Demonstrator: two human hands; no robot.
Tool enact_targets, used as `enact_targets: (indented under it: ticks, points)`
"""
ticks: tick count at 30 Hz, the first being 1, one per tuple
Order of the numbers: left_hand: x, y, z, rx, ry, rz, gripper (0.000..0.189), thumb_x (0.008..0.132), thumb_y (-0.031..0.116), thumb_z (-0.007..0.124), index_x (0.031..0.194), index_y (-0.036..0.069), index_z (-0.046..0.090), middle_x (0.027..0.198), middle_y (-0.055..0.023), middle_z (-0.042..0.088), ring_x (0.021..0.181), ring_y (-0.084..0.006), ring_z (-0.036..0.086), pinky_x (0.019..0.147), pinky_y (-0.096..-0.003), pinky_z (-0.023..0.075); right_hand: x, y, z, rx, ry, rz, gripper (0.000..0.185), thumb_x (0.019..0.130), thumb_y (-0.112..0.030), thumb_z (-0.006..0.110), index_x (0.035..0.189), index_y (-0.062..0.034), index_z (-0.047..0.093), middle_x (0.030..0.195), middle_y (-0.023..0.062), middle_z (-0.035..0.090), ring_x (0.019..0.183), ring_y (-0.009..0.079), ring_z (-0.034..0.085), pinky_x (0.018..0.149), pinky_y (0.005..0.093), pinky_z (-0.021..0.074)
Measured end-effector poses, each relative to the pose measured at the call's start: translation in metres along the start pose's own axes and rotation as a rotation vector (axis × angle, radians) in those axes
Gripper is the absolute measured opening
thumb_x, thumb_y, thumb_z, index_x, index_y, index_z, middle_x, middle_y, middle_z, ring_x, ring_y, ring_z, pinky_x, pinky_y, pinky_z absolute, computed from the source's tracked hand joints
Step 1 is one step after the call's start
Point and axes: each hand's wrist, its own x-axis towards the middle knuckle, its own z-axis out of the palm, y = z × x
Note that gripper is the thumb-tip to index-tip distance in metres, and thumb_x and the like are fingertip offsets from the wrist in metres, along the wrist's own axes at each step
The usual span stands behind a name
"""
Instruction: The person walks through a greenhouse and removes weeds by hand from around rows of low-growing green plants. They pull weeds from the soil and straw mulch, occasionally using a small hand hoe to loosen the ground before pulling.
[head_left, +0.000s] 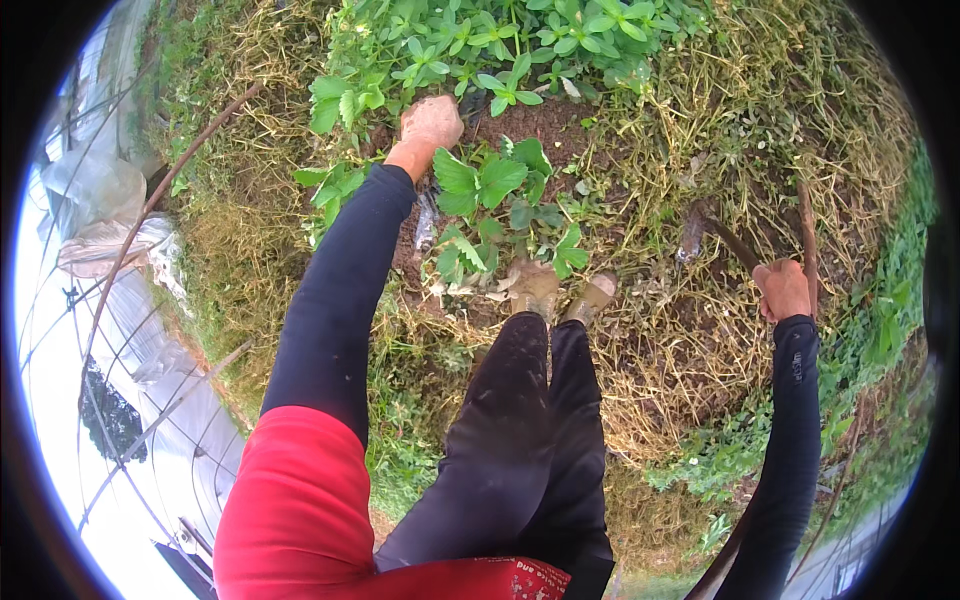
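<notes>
At the foot of leafy green weeds (517, 45), my left hand (433, 120) is closed and pressed low; its fingers and anything in them are hidden. Strawberry plants (487, 180) with toothed leaves grow just right of and below that hand, over bare brown soil (555, 124). My right hand (786, 289), off to the right, is closed around the handle of a dark, curved-looking tool (735, 244), perhaps a sickle, whose far end lies by the dry straw. Both forearms wear dark sleeves.
My shoes (534, 289) stand on dry cut weeds (675, 360). A brown pole (808, 232) rises beside my right hand. Plastic sheeting (112, 180) and thin greenhouse hoops (142, 217) stand on the left. Scraps of clear plastic film (427, 217) lie among the plants.
</notes>
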Motion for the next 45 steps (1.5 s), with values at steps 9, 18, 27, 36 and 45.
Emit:
enact_targets:
  ticks: [9,18,27,36,45]
  points:
    - [-0.173,-0.063,0.031,0.087,-0.465,0.315,0.024,0.080,0.017,0.048,0.095,0.000,0.057,0.079,-0.0214,0.061,0.075,-0.0376,0.060,0.067,-0.0443,0.0488,0.020,0.028,0.006,-0.146,0.016,-0.244,0.029,0.074,-0.020,0.055,0.080,0.0078,0.059,0.069,0.0241,0.061,0.058,0.0322,0.062,0.062,0.0392,0.0489]
    - [-0.070,-0.060,0.052,-0.608,0.228,-0.114,0.034,0.084,0.023,0.051,0.106,-0.001,0.056,0.095,-0.0214,0.061,0.087,-0.0363,0.058,0.077,-0.0395,0.0465,0.010,0.010,0.000,0.080,-0.048,0.018,0.028,0.074,-0.020,0.053,0.077,0.0071,0.057,0.057,0.0179,0.056,0.042,0.0246,0.056,0.047,0.0354,0.0455]
    - [0.063,-0.028,0.078,-0.538,0.034,-0.392,0.029,0.071,0.018,0.056,0.091,-0.002,0.064,0.096,-0.0240,0.062,0.092,-0.0374,0.060,0.078,-0.0393,0.0474,0.001,-0.004,-0.004,0.078,-0.027,0.071,0.024,0.075,-0.017,0.055,0.080,0.0067,0.056,0.056,0.0118,0.056,0.036,0.0176,0.052,0.035,0.0307,0.0398]
    - [-0.053,-0.063,0.065,-0.297,-0.175,0.267,0.026,0.071,0.009,0.059,0.096,0.002,0.059,0.086,-0.0193,0.063,0.082,-0.0338,0.061,0.076,-0.0417,0.0483,0.001,-0.004,-0.005,0.113,-0.021,0.073,0.027,0.075,-0.017,0.056,0.086,0.0077,0.055,0.057,0.0116,0.056,0.035,0.0169,0.051,0.034,0.0302,0.0381]
    - [0.000,-0.069,0.039,0.035,0.415,-0.032,0.044,0.074,0.005,0.051,0.117,0.007,0.045,0.110,-0.0208,0.053,0.090,-0.0375,0.058,0.078,-0.0434,0.0460,0.001,-0.010,-0.005,0.038,-0.034,0.095,0.028,0.074,-0.021,0.056,0.083,0.0059,0.057,0.047,0.0059,0.051,0.033,0.0136,0.048,0.031,0.0260,0.0351]
